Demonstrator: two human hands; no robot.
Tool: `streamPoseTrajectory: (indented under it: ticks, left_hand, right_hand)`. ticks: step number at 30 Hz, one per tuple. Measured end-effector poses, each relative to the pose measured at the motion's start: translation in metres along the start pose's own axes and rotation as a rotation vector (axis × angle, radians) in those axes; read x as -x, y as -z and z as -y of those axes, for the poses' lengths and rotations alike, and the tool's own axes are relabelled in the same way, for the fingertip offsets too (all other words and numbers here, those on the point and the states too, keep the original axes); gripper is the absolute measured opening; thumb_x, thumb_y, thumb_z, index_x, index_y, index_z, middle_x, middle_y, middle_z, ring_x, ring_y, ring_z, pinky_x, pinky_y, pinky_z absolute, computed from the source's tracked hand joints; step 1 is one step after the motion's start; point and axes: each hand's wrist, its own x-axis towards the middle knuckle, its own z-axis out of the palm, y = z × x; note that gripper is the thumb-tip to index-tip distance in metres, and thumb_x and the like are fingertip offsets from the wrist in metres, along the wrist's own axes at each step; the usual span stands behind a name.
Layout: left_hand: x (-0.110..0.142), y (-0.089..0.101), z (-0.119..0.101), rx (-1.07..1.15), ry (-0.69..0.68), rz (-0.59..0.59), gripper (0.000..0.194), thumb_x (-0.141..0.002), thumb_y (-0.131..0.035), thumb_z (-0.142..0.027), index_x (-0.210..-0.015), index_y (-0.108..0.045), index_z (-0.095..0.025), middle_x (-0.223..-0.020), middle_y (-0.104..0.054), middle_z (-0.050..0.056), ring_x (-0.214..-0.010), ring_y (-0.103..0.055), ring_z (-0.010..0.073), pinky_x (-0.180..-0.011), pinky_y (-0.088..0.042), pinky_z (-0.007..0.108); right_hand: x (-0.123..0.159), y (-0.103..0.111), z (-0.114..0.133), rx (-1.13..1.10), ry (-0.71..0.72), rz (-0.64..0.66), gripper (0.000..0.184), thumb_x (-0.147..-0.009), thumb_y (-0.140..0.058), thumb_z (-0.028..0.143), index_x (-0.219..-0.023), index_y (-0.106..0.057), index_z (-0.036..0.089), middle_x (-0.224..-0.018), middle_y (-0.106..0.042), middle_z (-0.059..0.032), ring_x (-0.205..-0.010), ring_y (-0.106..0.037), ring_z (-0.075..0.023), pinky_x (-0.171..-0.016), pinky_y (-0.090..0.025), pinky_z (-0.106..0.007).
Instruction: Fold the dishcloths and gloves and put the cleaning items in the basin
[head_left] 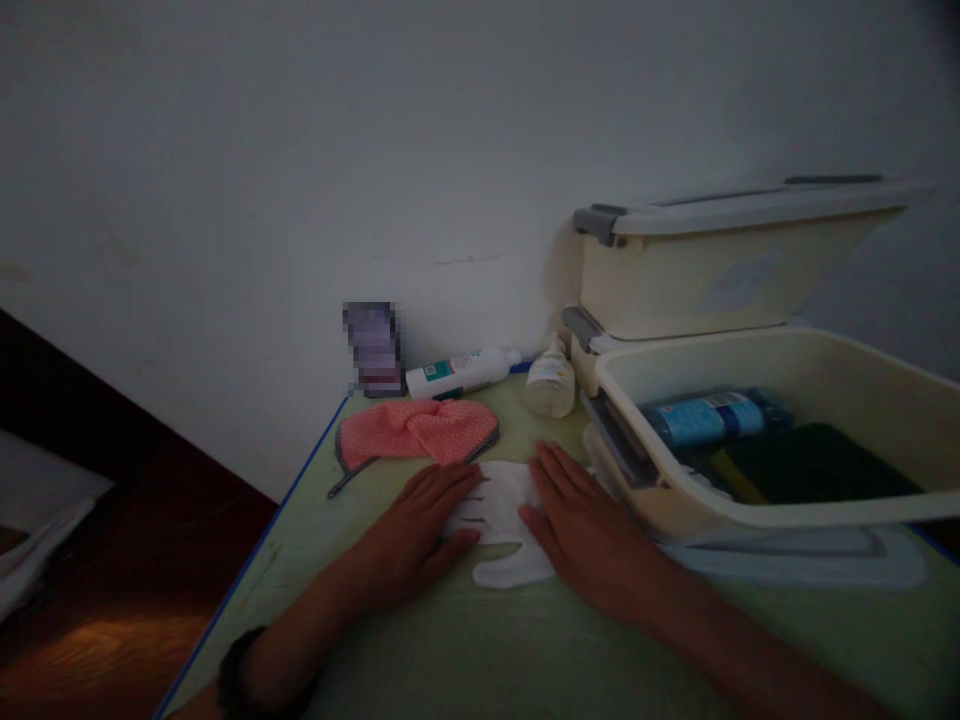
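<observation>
A white glove point(501, 515) lies flat on the light green table point(420, 650), its fingers toward the left and its thumb nearest me. My left hand point(427, 525) rests palm down over the glove's fingertips, its own fingers stretched out. Across the glove's cuff end lies my right hand point(577, 520), also flat with fingers extended. Neither hand grips anything. Just beyond my left hand is a crumpled pink cloth point(416, 430) with a dark edging and a hanging loop.
An open cream bin point(720, 515) at the right holds a blue packet point(705, 418) and a dark green pad point(817, 465). Another cream box point(675, 285) stands behind it. Along the wall are a white bottle point(459, 373), a clear pump bottle point(550, 385) and a blurred-out upright object point(373, 348).
</observation>
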Motion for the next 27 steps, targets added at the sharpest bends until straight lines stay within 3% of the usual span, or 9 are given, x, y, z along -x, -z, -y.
streamPoseTrajectory:
  ticks: [7,14,18,22,27]
  left_hand:
    - [-0.01,0.001,-0.002,-0.036,0.021,0.08,0.05,-0.094,-0.032,-0.038,-0.14,-0.026,-0.021,-0.147,-0.03,0.006,-0.136,-0.021,0.0222,-0.111,-0.017,0.049]
    - [-0.01,0.0,0.021,-0.086,0.141,0.042,0.057,-0.092,-0.033,-0.043,-0.142,-0.02,-0.019,-0.149,-0.024,0.009,-0.138,-0.013,0.0281,-0.11,-0.014,0.054]
    - [-0.011,0.005,0.017,-0.069,0.041,0.025,0.057,-0.091,-0.036,-0.042,-0.142,-0.021,-0.022,-0.149,-0.023,0.007,-0.138,-0.012,0.0253,-0.111,-0.012,0.053]
    - [-0.011,0.003,-0.001,-0.032,-0.07,0.057,0.058,-0.091,-0.038,-0.041,-0.142,-0.018,-0.023,-0.148,-0.025,0.007,-0.138,-0.017,0.0221,-0.111,-0.018,0.047]
    - [-0.01,-0.001,-0.012,-0.019,-0.06,0.142,0.064,-0.089,-0.04,-0.047,-0.143,-0.015,-0.024,-0.149,-0.021,0.008,-0.137,-0.02,0.025,-0.11,-0.018,0.049]
  right_hand:
    - [0.002,-0.006,0.011,-0.015,0.008,0.039,0.064,-0.09,-0.035,0.042,-0.137,-0.031,-0.001,-0.144,-0.022,-0.0219,-0.134,-0.019,-0.0302,-0.107,-0.024,-0.047]
    - [0.006,0.002,0.014,-0.038,0.033,0.131,0.065,-0.09,-0.03,0.046,-0.139,-0.026,0.004,-0.147,-0.016,-0.0175,-0.135,-0.013,-0.0277,-0.109,-0.019,-0.044]
    - [0.007,0.0,0.016,-0.021,0.031,0.13,0.065,-0.09,-0.032,0.045,-0.139,-0.025,0.003,-0.146,-0.017,-0.0188,-0.135,-0.016,-0.0292,-0.108,-0.022,-0.045]
    - [0.005,-0.003,0.014,0.024,0.066,0.054,0.058,-0.09,-0.036,0.035,-0.137,-0.031,0.0,-0.144,-0.024,-0.0209,-0.133,-0.023,-0.0296,-0.106,-0.027,-0.046]
    - [-0.004,0.003,0.002,0.148,0.118,0.01,0.045,-0.086,-0.032,0.01,-0.127,-0.047,-0.003,-0.132,-0.045,-0.0233,-0.125,-0.041,-0.0293,-0.103,-0.035,-0.045]
